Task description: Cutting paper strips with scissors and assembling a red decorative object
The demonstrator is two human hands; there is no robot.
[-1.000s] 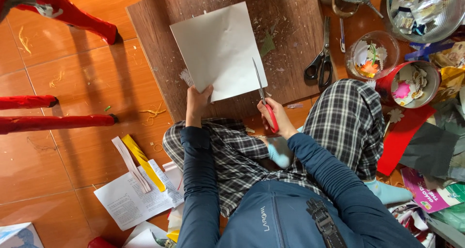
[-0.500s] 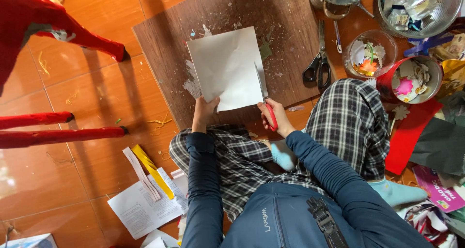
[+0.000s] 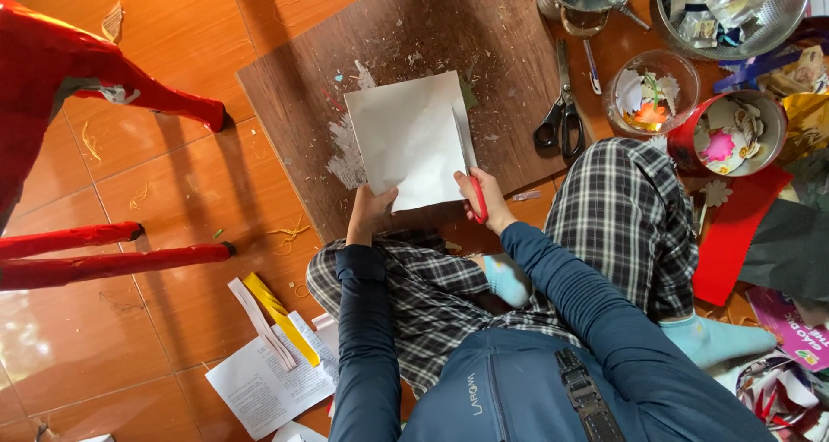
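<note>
brown board on floor | L hand grip pinches white sheet | R hand grip clenched on red-handled scissors

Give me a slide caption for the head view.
Left hand steadies white paper while right hand cuts it with red-handled scissors over a wooden board.

Both my arms reach forward over my crossed legs, sleeves down to the wrists. My left hand is curled shut in a pinch, knuckles up. My right hand is closed in a grip, thumb on top, wrist bent slightly inward.
</note>
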